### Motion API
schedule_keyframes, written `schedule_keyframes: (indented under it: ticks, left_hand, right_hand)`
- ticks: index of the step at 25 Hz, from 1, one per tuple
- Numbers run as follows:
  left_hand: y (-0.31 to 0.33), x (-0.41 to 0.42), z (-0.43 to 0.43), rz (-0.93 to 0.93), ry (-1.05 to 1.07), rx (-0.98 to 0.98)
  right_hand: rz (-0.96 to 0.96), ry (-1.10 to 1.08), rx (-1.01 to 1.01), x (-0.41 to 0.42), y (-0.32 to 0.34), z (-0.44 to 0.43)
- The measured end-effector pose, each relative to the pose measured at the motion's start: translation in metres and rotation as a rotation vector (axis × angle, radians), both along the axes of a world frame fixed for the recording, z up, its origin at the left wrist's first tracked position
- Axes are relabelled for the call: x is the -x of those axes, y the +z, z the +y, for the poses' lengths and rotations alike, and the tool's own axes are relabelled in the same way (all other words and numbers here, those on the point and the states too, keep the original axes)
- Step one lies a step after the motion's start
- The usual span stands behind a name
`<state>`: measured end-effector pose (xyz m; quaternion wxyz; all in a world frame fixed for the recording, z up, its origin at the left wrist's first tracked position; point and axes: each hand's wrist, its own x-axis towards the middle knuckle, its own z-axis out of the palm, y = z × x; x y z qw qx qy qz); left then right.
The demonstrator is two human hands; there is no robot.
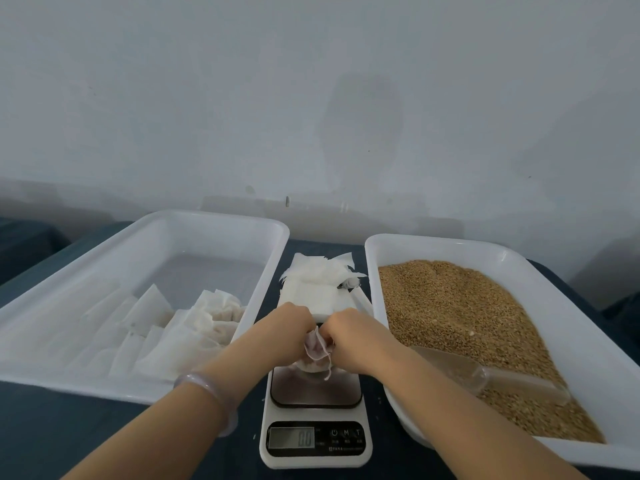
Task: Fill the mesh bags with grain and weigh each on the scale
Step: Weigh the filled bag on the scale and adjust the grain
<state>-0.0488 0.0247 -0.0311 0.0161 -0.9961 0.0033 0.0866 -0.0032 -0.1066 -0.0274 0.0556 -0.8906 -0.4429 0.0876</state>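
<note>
Over the white digital scale [316, 441], my left hand [288, 330] and my right hand [353, 336] both pinch the gathered top of a small white mesh bag [316, 355] holding grain. The bag hangs just above the scale's dark platform; whether it touches is hard to tell. The display reads about 0. Brown grain [460, 327] fills the white tray [588, 355] on the right, with a clear plastic scoop [485, 375] lying in it. A stack of unfilled mesh bags [311, 289] lies behind the scale.
A white tray [114, 244] on the left holds several mesh bags [180, 337], some with grain inside. Everything sits on a dark blue table [86, 434] against a pale wall. I wear a pale bangle [207, 393] on my left wrist.
</note>
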Motion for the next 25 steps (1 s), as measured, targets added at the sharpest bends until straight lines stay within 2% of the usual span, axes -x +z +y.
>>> schedule_keyframes:
  ticks: [9, 14, 17, 19, 21, 25]
  left_hand:
    - [0.003, -0.002, 0.002, 0.004, -0.057, -0.027]
    - [0.001, 0.006, 0.010, -0.055, -0.110, 0.075]
    - [0.002, 0.012, 0.026, -0.165, -0.085, 0.303]
    - [0.002, 0.014, 0.031, -0.198, -0.067, 0.406]
    - [0.002, 0.015, 0.029, -0.215, -0.052, 0.443]
    - [0.000, 0.018, 0.026, -0.209, -0.024, 0.425]
  right_hand:
    - [0.027, -0.011, -0.022, -0.005, -0.006, -0.001]
    - [0.017, -0.020, -0.038, -0.006, -0.006, -0.003]
    - [0.017, 0.031, -0.145, -0.004, -0.003, -0.010]
    - [0.080, -0.027, -0.262, -0.007, 0.000, -0.018]
    - [0.147, -0.100, -0.309, -0.008, 0.002, -0.024]
    - [0.122, -0.085, -0.272, -0.005, -0.001, -0.022]
